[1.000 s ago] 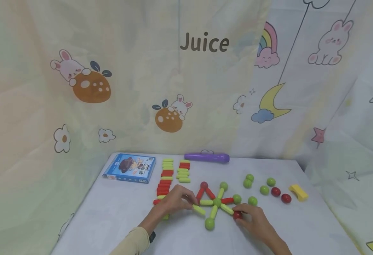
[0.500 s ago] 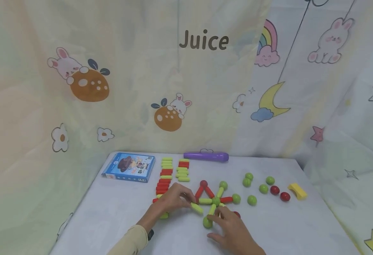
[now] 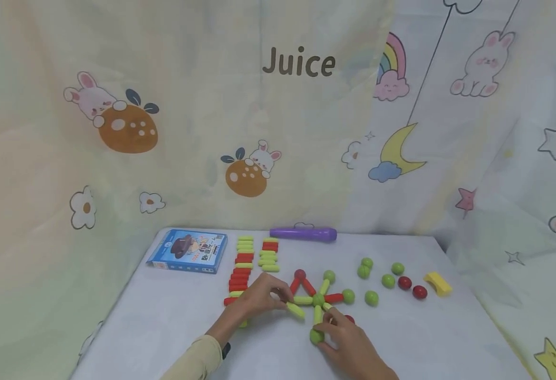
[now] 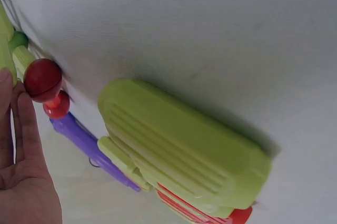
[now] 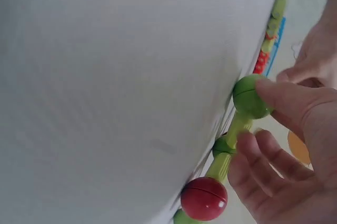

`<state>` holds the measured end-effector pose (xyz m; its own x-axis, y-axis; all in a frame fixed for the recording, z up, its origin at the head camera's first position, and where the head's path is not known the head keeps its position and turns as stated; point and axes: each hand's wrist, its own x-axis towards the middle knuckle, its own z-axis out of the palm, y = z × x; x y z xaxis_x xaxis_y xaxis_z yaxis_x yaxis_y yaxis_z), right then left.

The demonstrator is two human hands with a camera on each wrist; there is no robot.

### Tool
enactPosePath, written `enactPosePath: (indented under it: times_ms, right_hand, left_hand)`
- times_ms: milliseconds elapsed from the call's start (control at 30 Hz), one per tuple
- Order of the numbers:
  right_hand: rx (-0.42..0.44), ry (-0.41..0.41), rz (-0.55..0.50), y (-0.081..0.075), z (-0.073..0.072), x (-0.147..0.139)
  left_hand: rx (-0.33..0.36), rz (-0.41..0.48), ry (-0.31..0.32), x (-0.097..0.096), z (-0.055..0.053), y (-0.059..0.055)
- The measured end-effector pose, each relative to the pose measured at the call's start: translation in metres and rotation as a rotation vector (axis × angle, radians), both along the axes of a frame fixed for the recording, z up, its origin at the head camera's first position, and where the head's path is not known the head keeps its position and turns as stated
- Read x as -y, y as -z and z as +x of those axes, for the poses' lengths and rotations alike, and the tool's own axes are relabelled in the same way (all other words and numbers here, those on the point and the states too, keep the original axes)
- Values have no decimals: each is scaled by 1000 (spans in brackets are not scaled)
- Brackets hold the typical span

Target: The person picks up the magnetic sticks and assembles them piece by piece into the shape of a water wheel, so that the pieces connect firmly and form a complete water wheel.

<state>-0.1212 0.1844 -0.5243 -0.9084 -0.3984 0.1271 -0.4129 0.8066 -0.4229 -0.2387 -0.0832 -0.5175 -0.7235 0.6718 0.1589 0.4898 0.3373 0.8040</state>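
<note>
A flat figure of rods and balls lies on the white table, its rods spreading from a green centre ball (image 3: pixel 318 299). My left hand (image 3: pixel 262 296) pinches a yellow-green rod (image 3: pixel 296 310) at the figure's left side; beside those fingertips a red ball (image 4: pixel 43 79) shows in the left wrist view. With thumb and fingers, my right hand (image 3: pixel 354 345) grips the green ball (image 3: pixel 316 336) at the end of the near rod. Behind this hand a red ball (image 3: pixel 350 319) is partly hidden. Two red rods (image 3: pixel 308 286) meet at the far red ball (image 3: pixel 299 274).
Columns of loose red rods (image 3: pixel 238 282) and yellow-green rods (image 3: pixel 268 257) lie to the left. Several loose green balls (image 3: pixel 371 298), red balls (image 3: pixel 419 292) and a yellow block (image 3: pixel 438 284) are at right. A blue box (image 3: pixel 188 251) and purple microphone-shaped toy (image 3: pixel 303 234) stand at the back.
My right hand has left the red ball at lower right and taken hold of the near green ball, which has swung slightly right. The left hand still holds its rod in about the same place.
</note>
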Motion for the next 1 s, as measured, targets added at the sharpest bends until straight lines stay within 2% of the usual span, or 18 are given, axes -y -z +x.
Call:
enactPosePath:
  times_ms: [167,300,400,600,733,833,933,1000]
  right_hand:
    - [73,-33,-153,-2,-2,-1]
    - [20,-82,-208,0,-3,0]
    - [-8,-94,-210,2,-4,0]
    - [41,-71,-189,5,-5,-1]
    - [78,-54,-176,3,-4,0]
    - [92,-45,-166,3,-4,1]
    - [71,-42,-159,4,-5,1]
    - [39,-43,-157,5,-6,1]
  left_hand:
    - [-54,-66,13,-1,-4,-2]
    - [-143,-131,58,-5,-6,-5]
    - [-221,-201,68,-10,-5,-8]
    - [-352,-308,19,-16,-3,-8]
    - [-457,-309,-3,-19,-4,-1]
    - [-517,-309,-47,-18,-4,3]
    - [-524,-323,-103,-16,-3,3]
    - [-476,-343,-125,-15,-1,3]
